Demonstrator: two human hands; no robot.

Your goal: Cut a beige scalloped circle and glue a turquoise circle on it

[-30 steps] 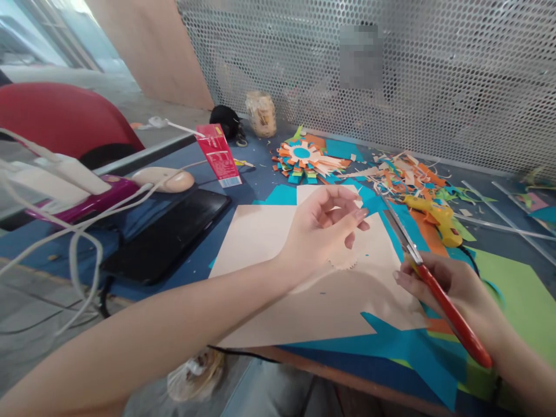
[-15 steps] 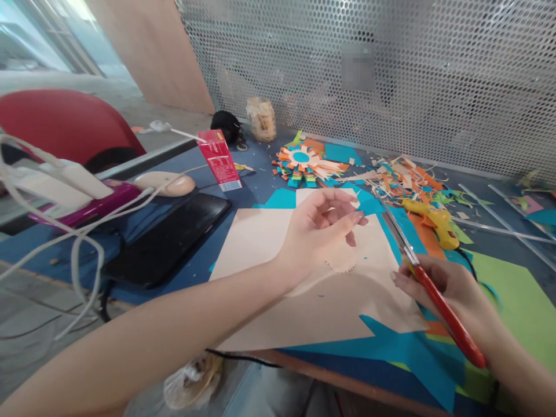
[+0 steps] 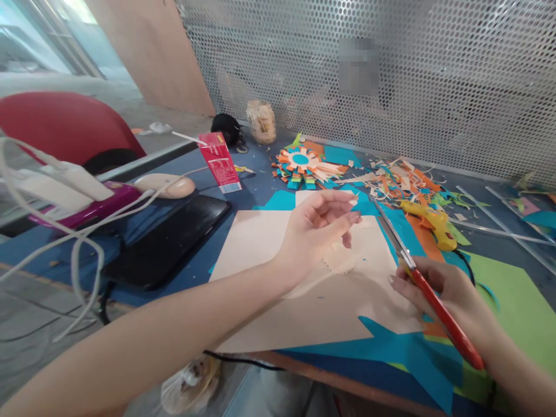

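My left hand (image 3: 319,229) hovers over a large cream sheet of paper (image 3: 260,324), its fingers loosely curled and the thumb apart from the index finger. I see nothing clearly held in it. A small cream paper disc with a toothed edge (image 3: 339,263) lies on the sheet, just below those fingers and partly covered by the hand. Over the sheet's right edge, my right hand (image 3: 447,295) is closed on red-handled scissors (image 3: 447,318). Their blades look closed and point up and to the left. Blue paper (image 3: 399,347) sticks out from under the sheet.
Behind the sheet lie a layered paper flower (image 3: 300,159) and a heap of paper scraps (image 3: 403,182). A yellow glue gun (image 3: 432,223) rests to the right, above green paper (image 3: 516,295). On the left are a black phone (image 3: 169,240), white cables (image 3: 78,255) and a red drink carton (image 3: 220,164).
Both hands have shifted very slightly to the left in the picture, the scissors along with my right hand. The fingers of my left hand stay curled in much the same way.
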